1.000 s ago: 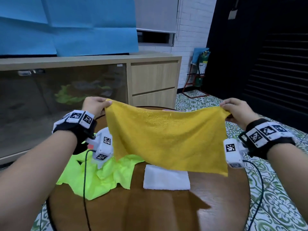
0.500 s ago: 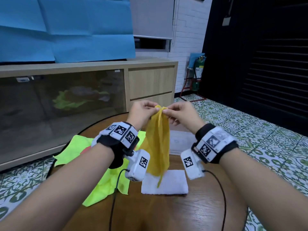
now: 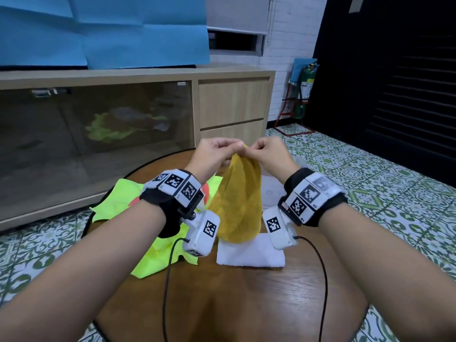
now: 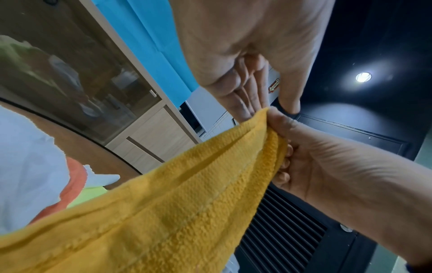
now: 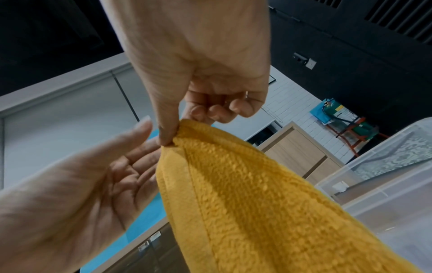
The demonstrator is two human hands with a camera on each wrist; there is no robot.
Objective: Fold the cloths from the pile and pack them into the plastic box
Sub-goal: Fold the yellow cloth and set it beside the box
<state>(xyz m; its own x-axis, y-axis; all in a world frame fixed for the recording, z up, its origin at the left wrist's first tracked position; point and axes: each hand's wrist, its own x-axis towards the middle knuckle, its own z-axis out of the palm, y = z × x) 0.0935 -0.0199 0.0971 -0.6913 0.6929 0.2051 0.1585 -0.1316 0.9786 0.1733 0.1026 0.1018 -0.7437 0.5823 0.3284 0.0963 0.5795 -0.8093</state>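
A yellow cloth (image 3: pixel 239 206) hangs doubled over above the table, its two top corners brought together. My right hand (image 3: pixel 266 151) pinches those corners between thumb and forefinger (image 5: pixel 168 136). My left hand (image 3: pixel 217 151) is right beside it; its fingers (image 5: pixel 140 162) lie straight against the cloth's top without gripping. The cloth's lower fold hangs just above a folded white cloth (image 3: pixel 249 253). The clear plastic box (image 5: pixel 374 153) stands behind and to the right of the hanging cloth, mostly hidden in the head view.
A pile with a neon green cloth (image 3: pixel 158 253) and an orange one (image 3: pixel 134 201) lies on the left of the round wooden table (image 3: pixel 234 304). Wrist-camera cables (image 3: pixel 167 280) trail over the tabletop. A low cabinet (image 3: pixel 234 102) with a glass door stands beyond.
The cloth was held spread wide; my hands came together and it now hangs folded in half. My left hand's fingers have straightened while my right hand holds both corners.
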